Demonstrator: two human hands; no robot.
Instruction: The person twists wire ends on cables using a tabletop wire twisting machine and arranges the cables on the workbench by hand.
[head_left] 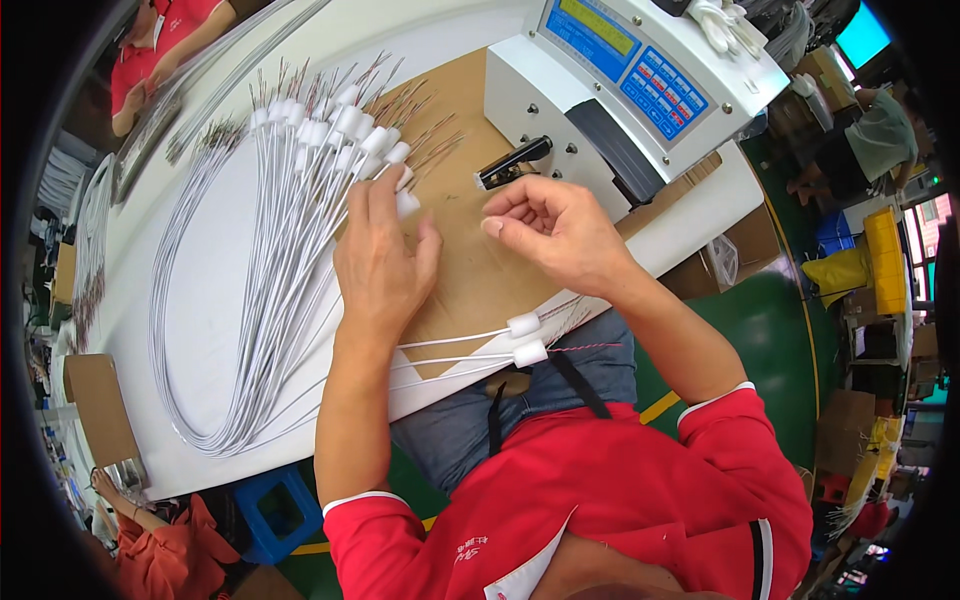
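Note:
My left hand [385, 265] lies over the near side of a bundle of white cables [265, 250], fingers stretched out and thumb apart. Its fingertips are beside the white cylindrical sleeves [350, 122] near the cable ends, where thin stripped wires fan out; whether they touch one is unclear. My right hand [565, 232] hovers over the brown board [460, 240] with curled fingers, thumb and forefinger tips close together. Anything between them is too small or hidden to make out. Just beyond it, a black nozzle-like part [515, 163] juts from a white machine [590, 95].
Separate sleeved cables [525, 353] cross the table's near edge at my lap. The machine's keypad [663, 92] and display are at the back right, with white gloves [725, 25] on top. A blue stool [275, 515] stands at lower left. Other people are at the far left and right.

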